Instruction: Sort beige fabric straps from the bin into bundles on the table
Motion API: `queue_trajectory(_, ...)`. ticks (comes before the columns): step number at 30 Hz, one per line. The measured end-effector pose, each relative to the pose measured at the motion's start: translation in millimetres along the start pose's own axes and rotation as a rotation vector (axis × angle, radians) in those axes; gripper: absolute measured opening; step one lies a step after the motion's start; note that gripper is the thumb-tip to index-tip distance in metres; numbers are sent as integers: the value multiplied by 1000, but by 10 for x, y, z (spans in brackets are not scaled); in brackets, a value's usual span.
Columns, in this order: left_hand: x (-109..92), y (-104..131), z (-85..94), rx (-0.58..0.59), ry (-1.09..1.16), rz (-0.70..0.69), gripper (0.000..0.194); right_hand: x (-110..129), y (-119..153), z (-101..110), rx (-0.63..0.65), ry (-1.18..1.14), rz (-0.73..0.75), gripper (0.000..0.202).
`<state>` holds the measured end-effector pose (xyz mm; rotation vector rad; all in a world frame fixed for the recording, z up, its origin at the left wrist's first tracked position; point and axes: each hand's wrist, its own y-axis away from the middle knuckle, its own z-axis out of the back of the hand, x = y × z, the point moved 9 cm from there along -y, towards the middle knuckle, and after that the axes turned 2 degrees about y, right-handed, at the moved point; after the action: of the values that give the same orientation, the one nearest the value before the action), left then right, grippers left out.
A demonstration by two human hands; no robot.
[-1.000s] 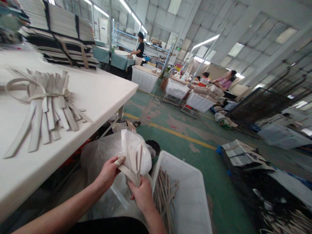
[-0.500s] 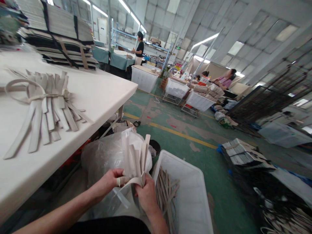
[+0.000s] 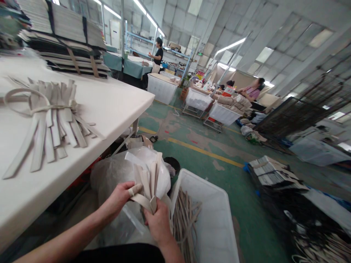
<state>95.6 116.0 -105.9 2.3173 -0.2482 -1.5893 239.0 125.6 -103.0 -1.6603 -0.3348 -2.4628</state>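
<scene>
My right hand (image 3: 158,219) is closed round the lower part of a bunch of beige fabric strips (image 3: 146,180), whose ends fan upward. My left hand (image 3: 127,195), a wrap on one finger, pinches a strip that curves across the front of the bunch. Both hands are close together over a clear plastic bag (image 3: 106,179). To their right, a white plastic bin (image 3: 212,219) has many loose strips (image 3: 186,215) along its left side. A tied bundle of strips (image 3: 55,117) lies on the white table at the left.
The white table (image 3: 117,98) carries a strapped stack of flat sheets (image 3: 68,40) at its back. Stacked, strapped pieces (image 3: 270,171) lie on the floor at right. White bins on carts (image 3: 225,111) stand farther off, and co-workers (image 3: 157,54) are in the background.
Both hands and the bunch have shifted slightly left. My left hand has risen a little, drawing the curved strip across the bunch, which now leans more to the right.
</scene>
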Motion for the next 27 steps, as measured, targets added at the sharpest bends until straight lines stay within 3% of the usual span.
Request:
queue_trajectory(4,221,104,-103,167,-72,132,31,18,39,24,6,12,32,9)
queue_trajectory(9,-104,4,273,-130,94,-35,38,61,78,-46,115,39,15,11)
queue_trajectory(11,-131,-16,266,-117,108,-41,39,74,67,-45,115,33,7,10)
queue_trajectory(16,56,93,135,-56,11,108,44,41,49,-12,86,31,6,6)
queue_trajectory(19,-136,86,186,-93,-14,28,42,-20,81,-33,114,36,5,9)
queue_trajectory(22,-363,27,335,-220,18,-84,40,-67,103,-36,128,57,-12,11)
queue_trajectory(27,-51,-17,207,-96,60,96,45,-47,86,-5,133,44,-18,11)
